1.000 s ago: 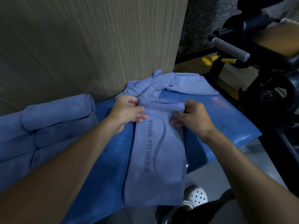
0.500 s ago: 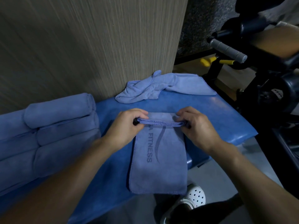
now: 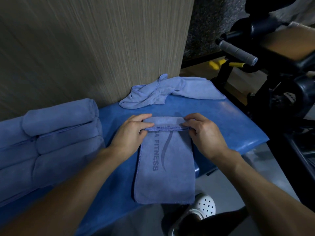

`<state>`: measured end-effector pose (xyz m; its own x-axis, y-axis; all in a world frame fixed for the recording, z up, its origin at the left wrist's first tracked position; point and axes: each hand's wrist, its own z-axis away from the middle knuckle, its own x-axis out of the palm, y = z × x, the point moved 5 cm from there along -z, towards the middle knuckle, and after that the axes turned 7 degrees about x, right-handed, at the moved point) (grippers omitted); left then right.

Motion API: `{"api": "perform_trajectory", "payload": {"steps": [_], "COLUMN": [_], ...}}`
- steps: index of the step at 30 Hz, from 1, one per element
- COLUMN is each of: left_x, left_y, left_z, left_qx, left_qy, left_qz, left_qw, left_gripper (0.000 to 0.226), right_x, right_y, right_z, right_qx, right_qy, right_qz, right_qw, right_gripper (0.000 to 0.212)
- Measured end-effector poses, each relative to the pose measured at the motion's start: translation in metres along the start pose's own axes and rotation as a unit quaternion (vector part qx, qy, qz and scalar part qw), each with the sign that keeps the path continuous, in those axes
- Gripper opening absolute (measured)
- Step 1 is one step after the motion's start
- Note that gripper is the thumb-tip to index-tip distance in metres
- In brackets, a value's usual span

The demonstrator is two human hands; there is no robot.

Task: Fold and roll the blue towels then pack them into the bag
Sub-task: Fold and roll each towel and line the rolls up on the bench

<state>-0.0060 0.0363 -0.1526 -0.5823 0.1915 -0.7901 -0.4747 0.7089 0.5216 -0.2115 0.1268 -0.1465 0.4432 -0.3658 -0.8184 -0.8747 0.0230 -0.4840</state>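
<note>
Blue bench (image 3: 230,120), folded printed towel (image 3: 164,174), far end rolled

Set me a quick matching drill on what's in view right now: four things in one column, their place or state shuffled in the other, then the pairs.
Things
1. printed towel
2. loose towel
3. rolled towels
4. white clog

Places or states
A. stacked at the left of the bench
B. on the floor, past the bench's near edge
C. far end turned over, gripped by the left hand and right hand
D. crumpled at the bench's far end, by the wall

Pairs: 1-C, 2-D, 3-A, 4-B
</note>
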Motion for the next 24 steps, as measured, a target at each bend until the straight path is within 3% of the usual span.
{"api": "perform_trajectory", "payload": {"steps": [5, 10, 16, 21, 24], "left_x": [0.002, -0.001, 0.002, 0.006, 0.005], "left_y": [0.004, 0.007, -0.003, -0.011, -0.014], "left_z": [0.003, 0.004, -0.007, -0.012, -0.019], "left_qx": [0.003, -0.066, -0.078, -0.14, -0.14], "left_qy": [-0.029, -0.058, -0.043, -0.145, -0.171], "left_qz": [-0.045, -0.028, 0.025, 0.03, 0.026], "left_qw": [0.999, 0.996, 0.996, 0.979, 0.975], "left_gripper": [0.037, 0.033, 0.007, 0.067, 0.058], "right_x": [0.003, -0.006, 0.006, 0.008, 0.008], "right_y": [0.001, 0.001, 0.012, 0.019, 0.015], "right_z": [0.002, 0.006, 0.0, -0.005, -0.008], "right_qx": [0.004, 0.056, 0.091, 0.15, 0.162], "right_qy": [-0.051, -0.058, -0.054, -0.114, -0.126], "right_qz": [0.031, 0.013, -0.004, -0.038, -0.04], "right_qw": [0.998, 0.997, 0.994, 0.981, 0.978], "right_gripper": [0.025, 0.031, 0.019, 0.067, 0.074]}}
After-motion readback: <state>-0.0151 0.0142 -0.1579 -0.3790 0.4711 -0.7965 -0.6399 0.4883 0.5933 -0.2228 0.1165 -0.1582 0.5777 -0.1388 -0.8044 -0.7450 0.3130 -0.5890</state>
